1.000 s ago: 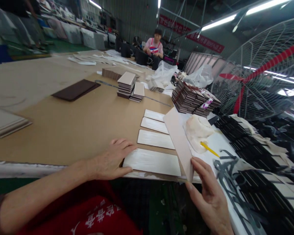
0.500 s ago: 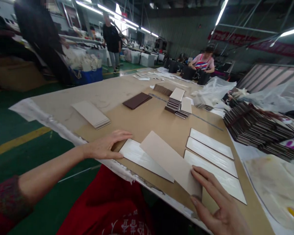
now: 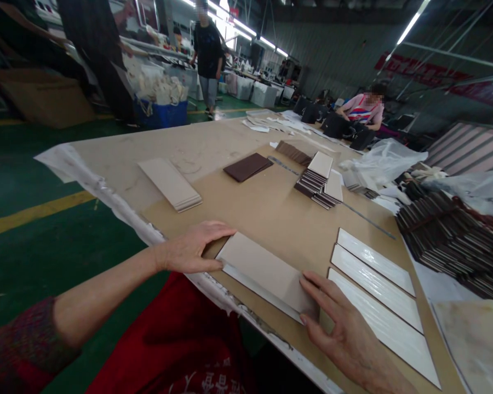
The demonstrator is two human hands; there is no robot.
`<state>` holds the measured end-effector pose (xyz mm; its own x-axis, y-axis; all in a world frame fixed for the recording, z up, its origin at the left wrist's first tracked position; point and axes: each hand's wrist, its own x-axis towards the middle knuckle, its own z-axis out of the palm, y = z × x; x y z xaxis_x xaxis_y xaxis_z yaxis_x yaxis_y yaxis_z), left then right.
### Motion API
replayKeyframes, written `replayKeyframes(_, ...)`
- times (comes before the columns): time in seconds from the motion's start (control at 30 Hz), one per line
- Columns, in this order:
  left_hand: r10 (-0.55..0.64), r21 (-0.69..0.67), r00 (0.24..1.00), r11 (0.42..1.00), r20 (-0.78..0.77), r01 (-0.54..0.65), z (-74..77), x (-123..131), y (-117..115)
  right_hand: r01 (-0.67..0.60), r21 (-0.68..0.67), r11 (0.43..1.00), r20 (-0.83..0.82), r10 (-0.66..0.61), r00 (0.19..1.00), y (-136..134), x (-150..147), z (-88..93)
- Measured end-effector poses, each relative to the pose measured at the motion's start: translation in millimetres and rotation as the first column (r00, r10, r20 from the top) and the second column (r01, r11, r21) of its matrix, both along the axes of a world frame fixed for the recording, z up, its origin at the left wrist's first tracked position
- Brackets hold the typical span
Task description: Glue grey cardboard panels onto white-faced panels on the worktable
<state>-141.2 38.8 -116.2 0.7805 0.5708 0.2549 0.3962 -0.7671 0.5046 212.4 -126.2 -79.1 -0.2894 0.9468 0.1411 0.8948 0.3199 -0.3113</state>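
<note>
A beige rectangular board (image 3: 267, 266) lies over a white glossy piece (image 3: 246, 282), which shows as a strip along the near long edge. My right hand (image 3: 340, 317) grips the board's right end between thumb and fingers. At the left end, my left hand (image 3: 197, 246) rests with thumb and fingers spread around the corners of the piece. To the right lie three white glossy strips (image 3: 386, 317) side by side. A small stack of beige boards (image 3: 168, 183) sits at the left, and dark brown pieces (image 3: 247, 167) lie farther back.
Stacked cream and brown boards (image 3: 320, 169) stand mid-table (image 3: 213, 139). A large pile of dark panels (image 3: 447, 241) and clear plastic (image 3: 394, 156) are at the right. One person (image 3: 363, 109) works at the far end; others stand beyond the left side.
The beige board, slanted across the white piece before, has swung and moved left, now lining up over it. My right hand moved with it. The camera view has shifted slightly.
</note>
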Motion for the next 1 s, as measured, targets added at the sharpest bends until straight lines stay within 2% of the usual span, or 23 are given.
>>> replayKeyframes(0.27,0.042,-0.032,0.999,0.999,0.003,-0.042,-3.2,-0.5,-0.4,-0.011,0.019,1.0,0.063,0.01,0.998,3.5,0.8,-2.3)
replayKeyframes(0.57,0.014,-0.013,1.0,1.0,0.009,-0.013,-2.7,-2.0,0.6,-0.029,0.013,0.999,0.087,0.028,0.996,11.0,-1.0,0.6)
replayKeyframes(1.0,-0.013,0.009,0.999,1.0,0.034,0.013,-0.4,-1.1,1.2,-0.051,-0.011,0.999,0.117,0.052,0.992,14.1,-3.2,-4.5)
